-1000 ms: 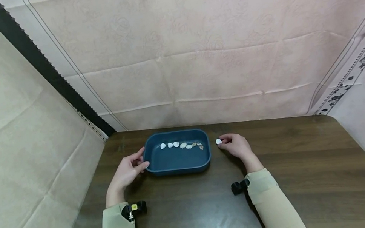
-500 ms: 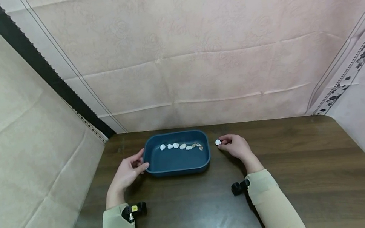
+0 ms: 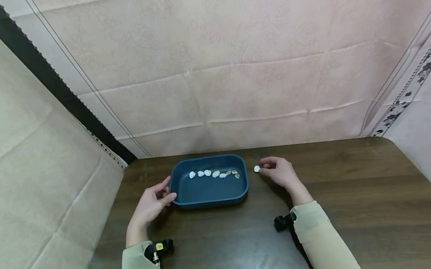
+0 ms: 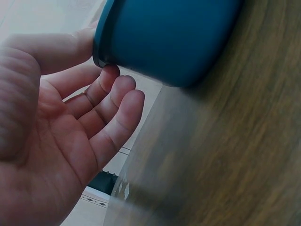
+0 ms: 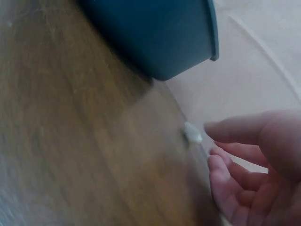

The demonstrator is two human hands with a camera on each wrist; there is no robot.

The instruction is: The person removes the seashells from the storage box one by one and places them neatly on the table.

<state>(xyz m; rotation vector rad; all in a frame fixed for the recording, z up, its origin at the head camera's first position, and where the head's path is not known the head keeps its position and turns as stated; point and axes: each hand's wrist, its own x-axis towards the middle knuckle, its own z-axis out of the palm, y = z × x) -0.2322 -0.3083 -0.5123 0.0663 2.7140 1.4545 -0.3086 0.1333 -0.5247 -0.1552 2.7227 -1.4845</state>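
A blue rectangular tray point(image 3: 212, 195) stands on the wooden table, with several small white and brownish shells point(image 3: 216, 174) in an uneven row inside it. My left hand point(image 3: 151, 205) holds the tray's left end, thumb on the rim and a finger beneath it; the other fingers are loosely bent in the left wrist view. Just right of the tray, a single white shell point(image 3: 257, 169) lies on the table. Beside that shell is my right hand point(image 3: 280, 172), its thumb and fingers apart. A small gap separates the fingertips from the shell point(image 5: 193, 133) in the right wrist view.
The brown wooden table point(image 3: 221, 250) extends toward me and off to the right. Pale patterned cloth point(image 3: 230, 61) hangs behind its far edge and along both sides. A small black device point(image 3: 160, 247) is strapped at each wrist.
The right fingertips, earlier close against the white shell, now sit slightly clear of it. That shell appears marginally nearer the tray. My left hand keeps its hold on the tray.
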